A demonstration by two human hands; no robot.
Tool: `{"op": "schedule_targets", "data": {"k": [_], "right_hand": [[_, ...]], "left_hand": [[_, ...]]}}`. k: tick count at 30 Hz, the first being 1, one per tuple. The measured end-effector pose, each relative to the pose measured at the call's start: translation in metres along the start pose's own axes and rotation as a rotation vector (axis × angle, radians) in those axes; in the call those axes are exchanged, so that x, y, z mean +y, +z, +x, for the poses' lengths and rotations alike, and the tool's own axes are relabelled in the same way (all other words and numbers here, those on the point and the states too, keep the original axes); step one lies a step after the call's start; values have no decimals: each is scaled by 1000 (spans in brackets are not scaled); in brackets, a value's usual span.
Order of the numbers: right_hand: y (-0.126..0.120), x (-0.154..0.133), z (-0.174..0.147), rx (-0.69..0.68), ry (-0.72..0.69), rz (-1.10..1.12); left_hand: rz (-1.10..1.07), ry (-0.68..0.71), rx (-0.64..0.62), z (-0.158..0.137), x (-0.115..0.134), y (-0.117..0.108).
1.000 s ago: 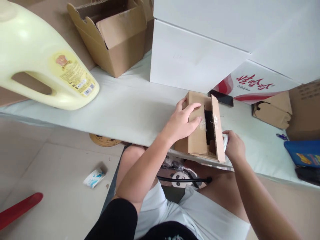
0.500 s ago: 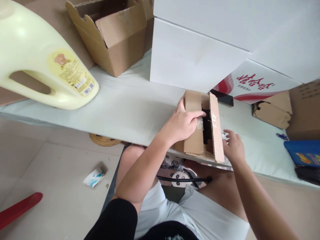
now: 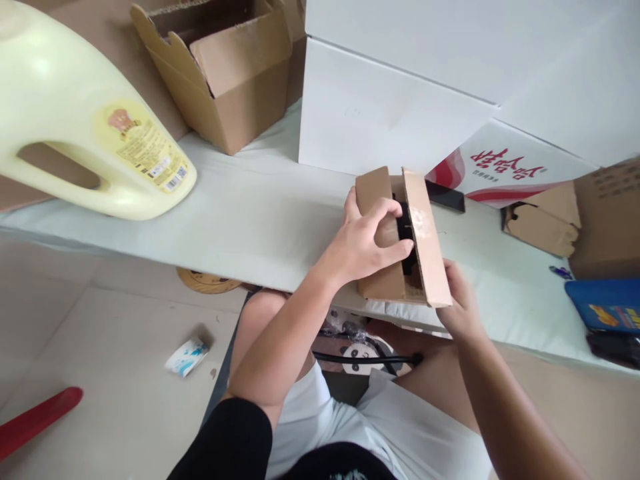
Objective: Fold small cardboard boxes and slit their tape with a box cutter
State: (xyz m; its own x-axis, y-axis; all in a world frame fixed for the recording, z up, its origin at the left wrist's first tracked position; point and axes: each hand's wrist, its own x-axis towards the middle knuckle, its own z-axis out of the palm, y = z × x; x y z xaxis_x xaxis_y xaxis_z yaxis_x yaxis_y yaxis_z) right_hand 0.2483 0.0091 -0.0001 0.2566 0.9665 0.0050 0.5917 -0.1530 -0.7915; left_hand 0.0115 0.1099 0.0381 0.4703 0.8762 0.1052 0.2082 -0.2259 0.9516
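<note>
A small brown cardboard box (image 3: pixel 383 267) stands at the front edge of the cloth-covered surface, its top partly open. Dark contents (image 3: pixel 406 230) show through the gap, but I cannot make out what they are. My left hand (image 3: pixel 363 240) grips the box from the left, with the thumb and a finger reaching to the opening. The raised flap (image 3: pixel 427 237) on the right carries a torn pale patch. My right hand (image 3: pixel 460 303) is closed at the lower right side of the box, its fingertips partly hidden behind the flap.
A big yellow jug (image 3: pixel 95 127) lies at the left. An open carton (image 3: pixel 245 87) and white boxes (image 3: pixel 385 107) stand at the back. Behind the box lies a black flat object (image 3: pixel 445 197). At the right are a cardboard piece (image 3: pixel 543 227) and a blue packet (image 3: pixel 605 303).
The box has tilted and shifted slightly left and away from me. My right hand has come from beside the flap onto the box, and my left fingers have shifted at the opening.
</note>
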Motion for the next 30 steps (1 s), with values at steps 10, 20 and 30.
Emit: {"op": "schedule_targets", "data": {"k": [10, 20, 30], "right_hand": [[8, 8, -6, 5, 122, 45], [14, 28, -9, -4, 210, 252], [18, 6, -15, 154, 109, 613]], "left_hand": [[-259, -94, 176, 4, 0, -10], [-469, -108, 281, 8, -14, -9], [-795, -176, 387, 18, -24, -7]]}}
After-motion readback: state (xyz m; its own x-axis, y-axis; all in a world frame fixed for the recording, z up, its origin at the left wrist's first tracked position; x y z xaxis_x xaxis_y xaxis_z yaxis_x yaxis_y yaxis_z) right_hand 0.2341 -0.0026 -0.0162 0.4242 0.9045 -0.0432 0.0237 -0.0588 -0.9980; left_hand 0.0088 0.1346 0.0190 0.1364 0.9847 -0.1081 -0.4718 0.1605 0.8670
